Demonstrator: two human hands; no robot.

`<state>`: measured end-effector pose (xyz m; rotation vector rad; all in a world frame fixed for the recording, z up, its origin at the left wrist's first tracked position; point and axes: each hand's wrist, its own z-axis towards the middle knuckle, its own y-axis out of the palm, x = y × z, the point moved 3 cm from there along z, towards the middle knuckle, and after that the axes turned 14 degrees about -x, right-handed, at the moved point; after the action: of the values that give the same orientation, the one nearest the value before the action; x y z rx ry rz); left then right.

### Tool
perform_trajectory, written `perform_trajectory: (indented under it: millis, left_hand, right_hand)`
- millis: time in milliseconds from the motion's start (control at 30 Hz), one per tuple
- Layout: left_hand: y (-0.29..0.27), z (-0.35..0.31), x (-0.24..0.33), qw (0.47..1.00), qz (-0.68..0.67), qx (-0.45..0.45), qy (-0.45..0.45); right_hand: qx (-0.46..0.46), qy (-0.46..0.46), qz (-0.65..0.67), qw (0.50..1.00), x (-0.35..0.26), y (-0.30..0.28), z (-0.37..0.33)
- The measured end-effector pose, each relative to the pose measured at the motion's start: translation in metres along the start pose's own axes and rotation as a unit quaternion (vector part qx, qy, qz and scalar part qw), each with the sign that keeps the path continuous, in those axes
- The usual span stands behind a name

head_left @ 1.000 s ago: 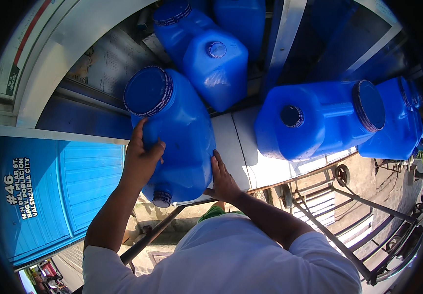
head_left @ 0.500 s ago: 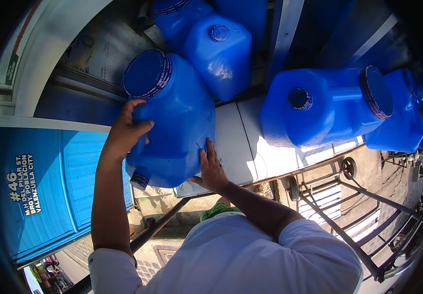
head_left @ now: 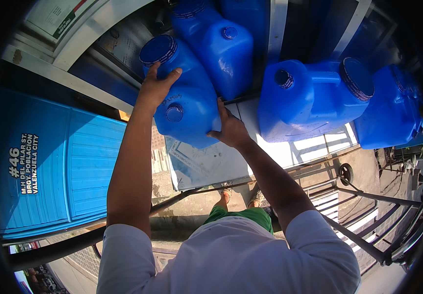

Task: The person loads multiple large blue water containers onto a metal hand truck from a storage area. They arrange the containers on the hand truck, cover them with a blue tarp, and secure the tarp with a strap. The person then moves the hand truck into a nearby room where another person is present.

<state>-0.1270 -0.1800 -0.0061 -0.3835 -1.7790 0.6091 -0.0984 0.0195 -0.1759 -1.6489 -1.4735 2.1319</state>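
Note:
A blue plastic water jug [head_left: 187,115], with a wide lid at its far end and a small cap toward me, is tilted at the near edge of a white ledge [head_left: 206,164]. My left hand [head_left: 158,89] is closed on the jug's left side, just below the wide lid; the jug's handle is hidden under it. My right hand [head_left: 232,128] lies against the jug's right side, its fingers stretched out and its thumb apart. Beyond the right hand stands another blue jug [head_left: 233,61] with a small cap.
Two more blue jugs, a nearer one [head_left: 290,112] and a farther one [head_left: 387,110], sit to the right. Metal frame posts [head_left: 276,36] rise behind. A blue corrugated panel [head_left: 96,171] is on the left. A dark rail [head_left: 172,201] and a metal rack [head_left: 363,225] lie nearer me.
The jug between my hands has moved farther back onto the ledge and turned, so its small cap now faces up. Both my arms reach farther forward. More of the ledge shows.

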Motion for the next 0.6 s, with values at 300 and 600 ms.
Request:
perform_trajectory:
  millis: [300, 600]
  left_hand:
    - [0.048, -0.068, -0.029, 0.9, 0.241, 0.235, 0.278]
    - [0.056, -0.001, -0.009, 0.864, 0.296, 0.331, 0.237]
  right_hand:
    - [0.003, 0.031, 0.021, 0.999, -0.016, 0.002, -0.003]
    - [-0.038, 0.083, -0.042, 0.995, 0.004, -0.035, 0.059]
